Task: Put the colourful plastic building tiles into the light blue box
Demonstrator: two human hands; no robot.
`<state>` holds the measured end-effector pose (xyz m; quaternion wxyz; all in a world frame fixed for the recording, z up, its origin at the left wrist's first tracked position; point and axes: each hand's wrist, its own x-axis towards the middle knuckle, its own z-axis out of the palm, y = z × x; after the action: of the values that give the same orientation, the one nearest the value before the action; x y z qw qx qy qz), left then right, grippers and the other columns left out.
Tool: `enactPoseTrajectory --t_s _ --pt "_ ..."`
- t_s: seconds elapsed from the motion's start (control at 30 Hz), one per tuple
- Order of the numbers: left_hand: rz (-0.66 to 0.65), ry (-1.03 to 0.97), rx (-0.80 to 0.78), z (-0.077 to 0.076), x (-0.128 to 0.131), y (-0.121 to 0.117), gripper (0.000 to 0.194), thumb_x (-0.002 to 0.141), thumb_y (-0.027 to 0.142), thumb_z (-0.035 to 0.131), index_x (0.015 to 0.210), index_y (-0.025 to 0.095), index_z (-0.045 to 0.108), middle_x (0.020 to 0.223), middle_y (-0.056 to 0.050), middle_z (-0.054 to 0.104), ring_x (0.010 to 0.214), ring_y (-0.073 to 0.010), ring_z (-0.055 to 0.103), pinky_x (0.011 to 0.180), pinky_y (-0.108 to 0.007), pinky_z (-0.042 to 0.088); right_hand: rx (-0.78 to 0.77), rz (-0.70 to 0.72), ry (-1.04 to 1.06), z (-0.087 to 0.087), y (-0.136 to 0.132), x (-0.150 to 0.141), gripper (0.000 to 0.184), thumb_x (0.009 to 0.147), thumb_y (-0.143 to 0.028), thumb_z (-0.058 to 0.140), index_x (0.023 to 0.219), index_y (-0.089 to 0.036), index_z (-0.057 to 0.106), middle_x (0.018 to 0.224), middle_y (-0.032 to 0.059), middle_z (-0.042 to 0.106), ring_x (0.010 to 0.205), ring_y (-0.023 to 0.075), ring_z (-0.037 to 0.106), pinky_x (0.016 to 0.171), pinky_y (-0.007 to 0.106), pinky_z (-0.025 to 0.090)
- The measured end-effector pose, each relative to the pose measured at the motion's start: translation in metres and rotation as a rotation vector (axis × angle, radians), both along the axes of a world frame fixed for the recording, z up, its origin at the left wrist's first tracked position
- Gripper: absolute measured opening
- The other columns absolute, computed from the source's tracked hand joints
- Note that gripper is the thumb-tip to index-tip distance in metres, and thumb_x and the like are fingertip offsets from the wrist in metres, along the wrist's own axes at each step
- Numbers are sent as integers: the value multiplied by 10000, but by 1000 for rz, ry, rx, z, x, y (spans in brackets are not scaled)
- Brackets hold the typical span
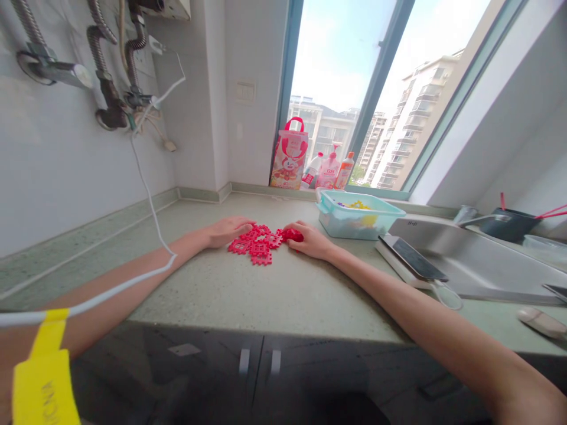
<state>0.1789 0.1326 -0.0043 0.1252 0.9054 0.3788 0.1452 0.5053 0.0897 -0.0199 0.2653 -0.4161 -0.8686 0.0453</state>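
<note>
A loose pile of red interlocking plastic building pieces [260,245], square with notched edges, lies on the countertop between my hands. My left hand [225,232] rests at the left edge of the pile, fingers stretched forward and touching its upper left side; nothing shows in its grasp. On the right side, my right hand [309,241] has its fingers curled around a few red building pieces [293,235], partly hidden by the fingers. A light blue plastic basket [358,227] with yellow and purple pieces inside stands behind and right of my right hand.
Right of the basket, a phone [411,258] lies on a white box beside the steel sink [482,260]. A white cable [148,183] hangs across my left forearm. Bottles [328,171] and a red-and-white bag [289,159] stand by the window. The counter's front edge is near.
</note>
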Motion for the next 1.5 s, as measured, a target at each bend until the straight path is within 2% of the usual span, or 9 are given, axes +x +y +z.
enactPoseTrajectory --t_s 0.37,0.57,0.73,0.83,0.97,1.13,1.2,1.3,1.5 --pt "19 23 -10 3 2 -4 760 1036 649 223 1530 161 533 1562 -121 551 1416 -327 507 1239 -442 322 142 8 -1 -1 -1 2 354 836 -237 714 1189 -209 726 1169 96 623 1076 247 617 1022 371 477" --pt "9 27 -19 3 1 -2 793 1031 678 213 1542 157 523 1582 -136 527 1437 -325 481 1251 -432 295 152 -84 -98 1 -2 0 203 839 -288 704 1021 -211 660 1014 55 651 855 205 619 796 306 469" --pt "3 15 -26 0 0 2 789 1034 677 224 1543 153 520 1584 -145 521 1437 -328 475 1252 -452 286 207 -92 -48 2 0 3 203 829 -290 728 1004 -228 646 1068 53 643 851 191 619 770 297 474" --pt "-2 8 -33 -2 -1 4 782 1035 689 229 1551 173 510 1583 -136 522 1438 -326 472 1246 -457 294 317 -94 -2 13 -2 7 222 809 -240 721 1019 -232 650 1148 72 640 891 205 633 790 317 506" --pt "-3 15 -38 -1 -1 3 781 1035 691 228 1551 175 506 1582 -131 522 1442 -323 469 1243 -453 299 534 -184 137 45 0 28 252 807 -232 702 1054 -247 653 1200 77 631 988 240 644 840 361 543" --pt "3 24 -32 1 0 1 782 1040 685 231 1538 150 512 1587 -139 512 1446 -313 464 1248 -440 291 713 -572 325 77 17 87 225 836 -277 681 1055 -232 662 1164 90 596 979 248 628 892 415 546" --pt "11 20 -35 0 -1 3 783 1039 698 235 1542 166 510 1589 -131 511 1444 -308 467 1248 -437 291 700 -716 345 80 24 111 244 855 -304 672 1079 -210 672 1194 120 580 1024 266 615 936 436 530" --pt "15 21 -30 -2 -2 5 781 1033 722 240 1559 206 500 1591 -115 512 1442 -309 474 1246 -443 296 551 -879 311 81 30 133 324 863 -358 681 1142 -192 686 1240 153 573 1067 296 612 971 465 510" --pt "37 41 -40 2 0 -1 817 1026 729 219 1582 184 464 1607 -127 490 1456 -322 457 1246 -453 296 151 -978 139 88 29 138 426 811 -516 724 1139 -247 768 1105 136 700 1067 350 654 930 471 516"
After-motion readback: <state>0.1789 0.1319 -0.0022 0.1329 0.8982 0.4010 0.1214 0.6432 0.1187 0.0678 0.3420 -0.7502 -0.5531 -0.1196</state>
